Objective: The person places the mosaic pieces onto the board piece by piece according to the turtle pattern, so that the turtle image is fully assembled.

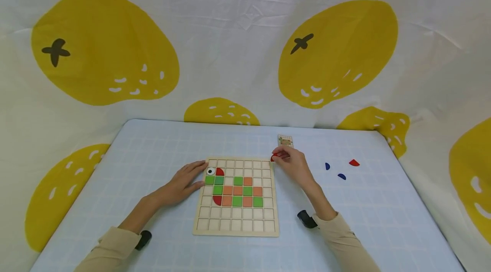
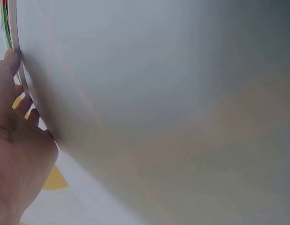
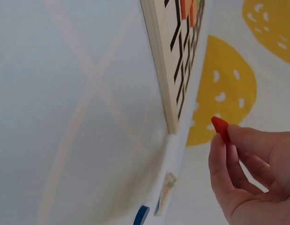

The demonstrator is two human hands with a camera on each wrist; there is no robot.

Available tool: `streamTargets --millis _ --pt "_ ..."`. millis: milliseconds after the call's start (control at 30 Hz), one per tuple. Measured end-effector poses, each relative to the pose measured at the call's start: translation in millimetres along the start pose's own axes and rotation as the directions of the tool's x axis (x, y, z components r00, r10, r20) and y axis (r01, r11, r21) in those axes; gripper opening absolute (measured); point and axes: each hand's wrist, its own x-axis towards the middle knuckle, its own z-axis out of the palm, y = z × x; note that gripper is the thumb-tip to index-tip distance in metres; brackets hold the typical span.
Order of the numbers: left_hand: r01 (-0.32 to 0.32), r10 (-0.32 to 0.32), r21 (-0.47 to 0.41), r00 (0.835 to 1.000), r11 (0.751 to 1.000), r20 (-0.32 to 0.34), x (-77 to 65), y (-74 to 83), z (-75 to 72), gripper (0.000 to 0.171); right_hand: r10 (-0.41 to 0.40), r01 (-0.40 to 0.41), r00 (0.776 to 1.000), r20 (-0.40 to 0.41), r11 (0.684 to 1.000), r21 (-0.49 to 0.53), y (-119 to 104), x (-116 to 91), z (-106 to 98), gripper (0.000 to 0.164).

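A wooden grid board (image 1: 235,233) lies on the table, with green squares (image 1: 237,201), orange squares (image 1: 247,201), a white eye piece (image 1: 210,171) and two red quarter-round pieces (image 1: 217,200) set in its cells. My left hand (image 1: 182,184) rests at the board's left edge, fingers extended and thumb by the rim. Between thumb and fingertips, my right hand (image 1: 293,165) pinches a red piece (image 3: 220,127). That hand is at the board's upper right corner, and the piece shows above table level in the right wrist view.
Behind the right hand lies a small printed card (image 1: 285,140), partly covered by it. Two blue half-round pieces (image 1: 342,176) and a red quarter-round piece (image 1: 354,163) lie loose on the table (image 1: 383,221) to the right. A patterned curtain (image 1: 230,50) hangs behind the table.
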Motion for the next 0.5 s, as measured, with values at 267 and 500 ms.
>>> streamTargets --millis 267,500 --pt "0.007 -0.007 -0.007 1.0 1.0 0.006 0.0 1.2 -1.3 0.064 -0.031 0.03 0.999 0.034 0.999 0.036 -10.9 4.8 17.8 0.014" --pt "0.004 -0.004 -0.01 1.0 1.0 0.009 1.0 0.6 -1.1 0.064 -0.042 0.04 0.996 0.076 0.999 0.032 -20.7 8.6 32.3 0.01"
